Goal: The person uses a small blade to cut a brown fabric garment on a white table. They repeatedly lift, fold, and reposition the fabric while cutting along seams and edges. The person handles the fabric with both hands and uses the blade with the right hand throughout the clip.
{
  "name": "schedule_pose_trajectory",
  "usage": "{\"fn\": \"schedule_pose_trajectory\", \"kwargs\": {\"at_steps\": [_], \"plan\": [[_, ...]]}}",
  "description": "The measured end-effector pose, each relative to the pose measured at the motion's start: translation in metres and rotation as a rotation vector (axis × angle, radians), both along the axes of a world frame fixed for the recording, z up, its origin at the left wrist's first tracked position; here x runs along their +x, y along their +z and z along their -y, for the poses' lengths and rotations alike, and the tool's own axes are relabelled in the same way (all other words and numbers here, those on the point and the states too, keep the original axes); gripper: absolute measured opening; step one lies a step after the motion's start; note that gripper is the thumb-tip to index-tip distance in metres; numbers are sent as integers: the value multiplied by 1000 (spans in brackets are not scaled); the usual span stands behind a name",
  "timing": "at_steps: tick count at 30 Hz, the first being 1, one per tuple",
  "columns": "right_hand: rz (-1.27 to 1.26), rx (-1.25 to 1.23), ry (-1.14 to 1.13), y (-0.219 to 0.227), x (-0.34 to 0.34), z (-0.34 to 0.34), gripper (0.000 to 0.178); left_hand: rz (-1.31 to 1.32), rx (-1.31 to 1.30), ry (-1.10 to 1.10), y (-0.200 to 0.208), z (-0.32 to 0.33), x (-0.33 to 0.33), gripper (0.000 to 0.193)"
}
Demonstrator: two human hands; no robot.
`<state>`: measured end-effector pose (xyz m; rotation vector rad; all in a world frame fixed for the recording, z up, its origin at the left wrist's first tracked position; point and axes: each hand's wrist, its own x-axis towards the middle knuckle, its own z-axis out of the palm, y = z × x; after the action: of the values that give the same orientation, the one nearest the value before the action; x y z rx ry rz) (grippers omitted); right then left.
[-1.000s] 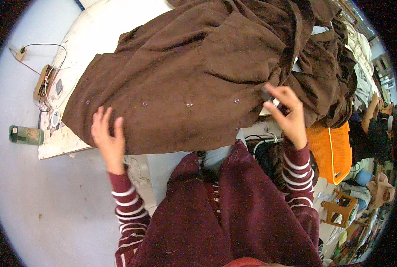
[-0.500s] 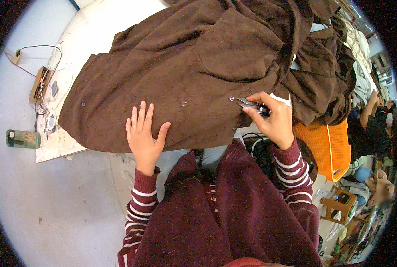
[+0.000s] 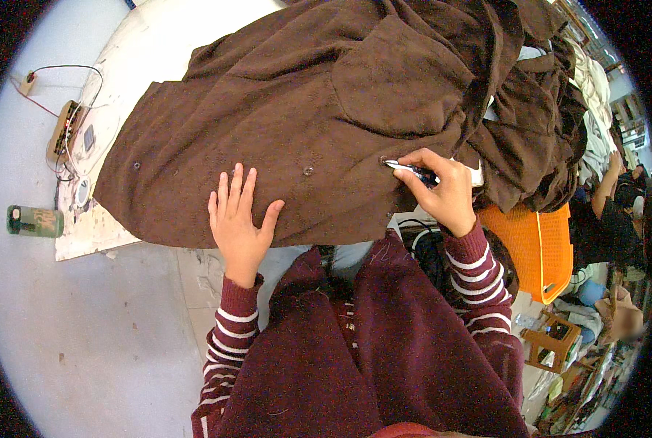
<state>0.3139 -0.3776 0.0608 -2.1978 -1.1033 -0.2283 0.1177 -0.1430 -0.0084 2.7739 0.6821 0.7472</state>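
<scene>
A large brown garment (image 3: 318, 117) with a row of small buttons along its near edge lies spread over a white table (image 3: 99, 226). My left hand (image 3: 238, 223) rests flat on the cloth near that edge, fingers spread. My right hand (image 3: 443, 190) grips a small metal tool (image 3: 406, 168), its tip touching the cloth at a button (image 3: 383, 159). Another button (image 3: 308, 171) sits between my two hands.
More brown cloth (image 3: 538, 124) is heaped at the right. An orange plastic basket (image 3: 541, 248) stands by my right side. A power strip with wires (image 3: 66, 128) lies at the table's left end. A green can (image 3: 35, 220) lies on the grey floor.
My left hand has moved right along the garment's near edge. My right hand has come down with the tool onto a button. The garment has shifted left.
</scene>
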Motion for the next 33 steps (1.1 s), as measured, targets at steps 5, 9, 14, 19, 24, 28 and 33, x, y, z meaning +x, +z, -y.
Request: {"fn": "schedule_pose_trajectory", "kwargs": {"at_steps": [5,9,14,19,24,28,33], "plan": [[-66,75,-11,4,3,3,14,11,-13,-1,-1,-2,0,59],[-224,375,-25,2,9,4,30,72,-63,-16,2,3,-1,58],[-396,-110,11,2,21,-3,37,130,-119,-424,1,35,-2,53],[-121,-25,45,22,10,-8,40,95,-180,-451,-13,60,-4,46],[-40,-173,338,22,-15,-42,28,79,-126,-445,-21,56,-5,43],[139,-305,481,18,8,-71,21,150,-172,-464,-22,51,-6,41],[247,-315,761,15,31,-88,19,164,-274,-478,-23,49,-9,42]]}}
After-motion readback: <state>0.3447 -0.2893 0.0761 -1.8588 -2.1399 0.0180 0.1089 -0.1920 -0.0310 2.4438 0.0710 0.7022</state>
